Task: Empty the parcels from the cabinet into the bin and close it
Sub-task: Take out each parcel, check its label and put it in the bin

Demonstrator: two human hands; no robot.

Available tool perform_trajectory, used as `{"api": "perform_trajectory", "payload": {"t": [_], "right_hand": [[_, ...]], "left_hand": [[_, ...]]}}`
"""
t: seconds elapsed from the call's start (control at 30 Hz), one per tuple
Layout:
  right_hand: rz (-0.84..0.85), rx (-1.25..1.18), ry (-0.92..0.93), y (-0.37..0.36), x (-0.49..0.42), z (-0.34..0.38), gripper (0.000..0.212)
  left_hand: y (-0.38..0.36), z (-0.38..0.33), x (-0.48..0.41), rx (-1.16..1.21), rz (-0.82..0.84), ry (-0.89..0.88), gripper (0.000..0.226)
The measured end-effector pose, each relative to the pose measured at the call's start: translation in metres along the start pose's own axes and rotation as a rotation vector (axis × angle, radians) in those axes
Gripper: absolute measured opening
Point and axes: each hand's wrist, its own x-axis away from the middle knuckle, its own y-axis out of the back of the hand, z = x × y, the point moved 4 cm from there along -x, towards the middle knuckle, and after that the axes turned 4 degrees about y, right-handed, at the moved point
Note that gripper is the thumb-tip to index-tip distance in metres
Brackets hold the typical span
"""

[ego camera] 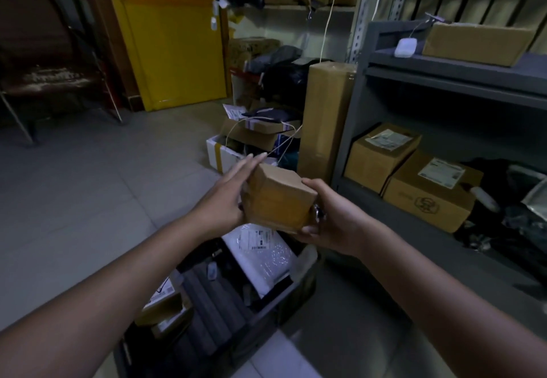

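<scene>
Taped cardboard box (279, 198), blocky, held above bin (275, 303). Right hand (331, 217) grip curls round its corner; left hand (228, 191) flat on the side. Glossy bubble mailer (266, 256) inside bin; grey metal shelf (444, 81) right of bin.

parcel (278, 200): brown box, tilted | above open dark bin (284, 306)

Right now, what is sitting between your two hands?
A small brown cardboard parcel: the left hand presses flat against its side, the right hand grips its other end. The head view shows it, above the open bin.
</scene>
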Motion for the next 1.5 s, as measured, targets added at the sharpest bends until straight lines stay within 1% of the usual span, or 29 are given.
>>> {"api": "perform_trajectory", "payload": {"t": [0.03, 0.1, 0.17, 0.2, 0.23, 0.3, 0.33, 0.4, 0.47, 0.5, 0.57, 0.6, 0.63, 0.7, 0.8, 0.9, 0.97, 1.0, 1.03, 1.1, 1.13, 1.17, 1.2, 1.27, 1.37, 1.43, 1.5], "right_hand": [[0.005, 0.008, -0.012, 0.004, 0.001, 0.0, 0.04], [0.027, 0.009, -0.008, 0.015, 0.001, -0.001, 0.055], [0.034, 0.032, 0.026, 0.026, -0.001, -0.002, 0.067], [0.019, 0.049, 0.055, 0.031, -0.002, -0.002, 0.065], [-0.006, 0.067, 0.088, 0.035, -0.002, -0.001, 0.059], [-0.046, 0.072, 0.158, 0.041, 0.0, 0.002, 0.041], [-0.052, 0.046, 0.183, 0.041, 0.001, 0.004, 0.035], [-0.045, -0.031, 0.214, 0.039, 0.002, 0.006, 0.036], [-0.027, -0.024, 0.228, 0.032, -0.001, 0.003, 0.041], [-0.001, 0.032, 0.231, 0.027, -0.004, 0.001, 0.047], [0.051, 0.227, 0.25, 0.012, -0.013, -0.004, 0.068], [0.055, 0.31, 0.272, 0.003, -0.018, -0.007, 0.073], [0.037, 0.354, 0.297, -0.007, -0.024, -0.009, 0.073], [-0.014, 0.33, 0.322, -0.023, -0.039, -0.015, 0.066], [-0.038, 0.283, 0.307, -0.042, -0.066, -0.025, 0.055], [0.001, 0.284, 0.269, -0.062, -0.087, -0.033, 0.046], [0.037, 0.298, 0.236, -0.076, -0.101, -0.04, 0.045], [0.056, 0.309, 0.221, -0.084, -0.106, -0.043, 0.045], [0.071, 0.324, 0.205, -0.092, -0.112, -0.048, 0.046], [0.101, 0.353, 0.17, -0.106, -0.123, -0.059, 0.045], [0.118, 0.358, 0.155, -0.113, -0.128, -0.064, 0.044], [0.134, 0.365, 0.145, -0.12, -0.132, -0.069, 0.043], [0.139, 0.38, 0.144, -0.126, -0.137, -0.074, 0.042], [0.13, 0.407, 0.175, -0.139, -0.149, -0.082, 0.035], [0.086, 0.401, 0.245, -0.159, -0.172, -0.096, 0.024], [0.102, 0.402, 0.236, -0.173, -0.186, -0.108, 0.023], [0.128, 0.424, 0.219, -0.184, -0.2, -0.122, 0.024]], "left_hand": [[0.0, -0.004, -0.002, -0.004, -0.002, -0.009, 0.099], [0.0, -0.007, -0.007, 0.013, 0.006, 0.013, 0.093], [-0.004, -0.009, -0.011, 0.065, 0.019, 0.055, 0.095], [-0.007, -0.01, -0.012, 0.128, 0.025, 0.087, 0.098], [-0.01, -0.011, -0.013, 0.207, 0.031, 0.127, 0.1], [-0.017, -0.007, -0.014, 0.326, 0.049, 0.195, 0.095], [-0.02, -0.002, -0.014, 0.354, 0.057, 0.221, 0.091], [-0.024, 0.009, -0.011, 0.44, 0.053, 0.3, 0.089], [-0.024, 0.017, -0.004, 0.561, 0.036, 0.44, 0.091], [-0.023, 0.021, -0.001, 0.604, 0.027, 0.5, 0.089], [-0.02, 0.026, 0.005, 0.691, 0.016, 0.584, 0.077], [-0.017, 0.028, 0.008, 0.723, 0.017, 0.616, 0.072], [-0.015, 0.032, 0.011, 0.733, 0.024, 0.646, 0.07], [-0.011, 0.044, 0.016, 0.727, 0.039, 0.692, 0.07], [-0.002, 0.065, 0.026, 0.754, 0.026, 0.755, 0.072], [0.008, 0.087, 0.04, 0.774, 0.043, 0.827, 0.077], [0.015, 0.104, 0.049, 0.795, 0.042, 0.883, 0.075], [0.017, 0.113, 0.054, 0.812, 0.036, 0.904, 0.07], [0.02, 0.122, 0.057, 0.839, 0.009, 0.916, 0.061], [0.029, 0.137, 0.064, 0.897, -0.094, 0.904, 0.034], [0.033, 0.145, 0.067, 0.902, -0.135, 0.887, 0.023], [0.037, 0.153, 0.07, 0.89, -0.163, 0.87, 0.018], [0.039, 0.161, 0.074, 0.877, -0.182, 0.858, 0.019], [0.042, 0.179, 0.084, 0.863, -0.196, 0.856, 0.033], [0.04, 0.208, 0.102, 0.835, -0.188, 0.912, 0.046], [0.038, 0.222, 0.114, 0.826, -0.178, 0.957, 0.046], [0.036, 0.236, 0.124, 0.823, -0.186, 1.005, 0.039]]}}
